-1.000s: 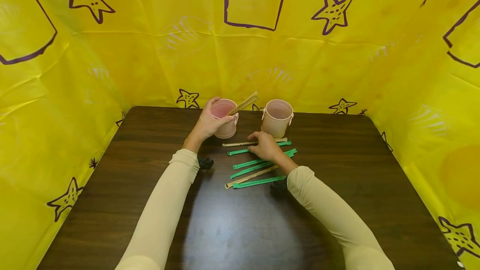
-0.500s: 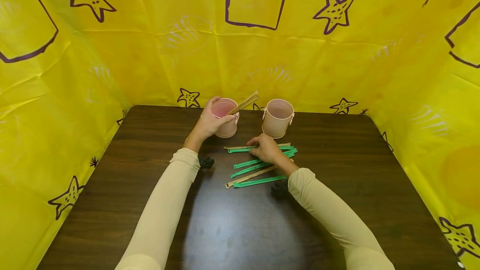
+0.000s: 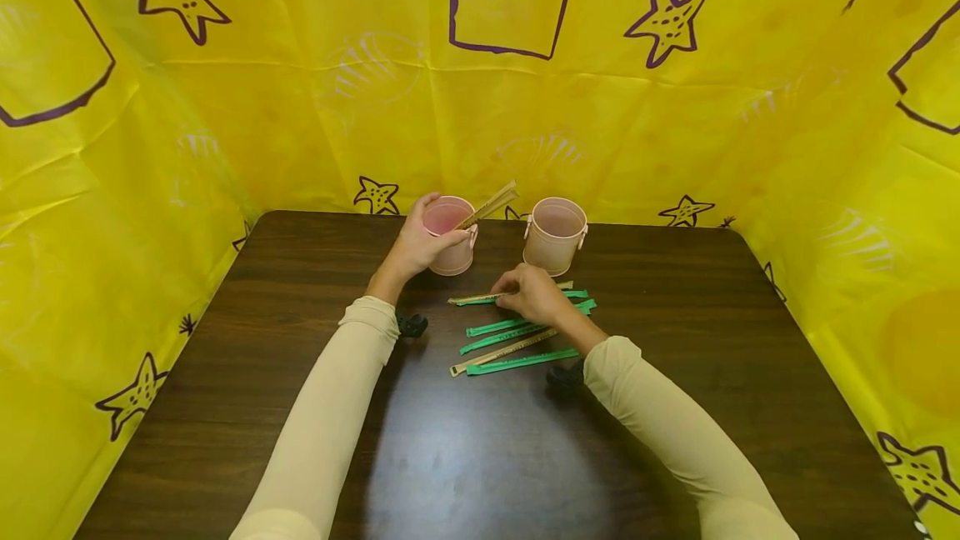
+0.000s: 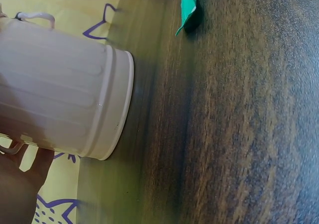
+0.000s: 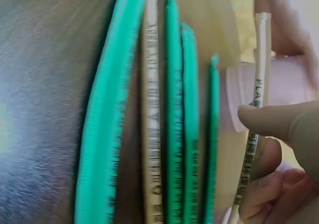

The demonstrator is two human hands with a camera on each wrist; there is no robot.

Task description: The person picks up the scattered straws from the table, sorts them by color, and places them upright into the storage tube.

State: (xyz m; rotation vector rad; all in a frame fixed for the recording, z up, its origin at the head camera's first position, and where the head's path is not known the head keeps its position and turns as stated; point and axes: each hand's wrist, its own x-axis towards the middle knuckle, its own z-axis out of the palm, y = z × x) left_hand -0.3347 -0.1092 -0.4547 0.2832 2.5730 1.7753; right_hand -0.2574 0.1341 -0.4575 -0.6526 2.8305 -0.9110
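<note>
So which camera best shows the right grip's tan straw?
The right wrist view: the tan straw is close, printing visible. The head view shows it small, partly covered by the right grip; left wrist misses it.

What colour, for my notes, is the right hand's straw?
A tan straw, clearest in the right wrist view.

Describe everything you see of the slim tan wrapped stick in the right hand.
The slim tan wrapped stick looks like a straw in a paper-like sleeve, with a flat end and dark printed characters, including "PLA". The right hand pinches it between thumb and fingers, held crosswise. In the head view its left end overlaps a green wrapped stick; contact is unclear.
</note>
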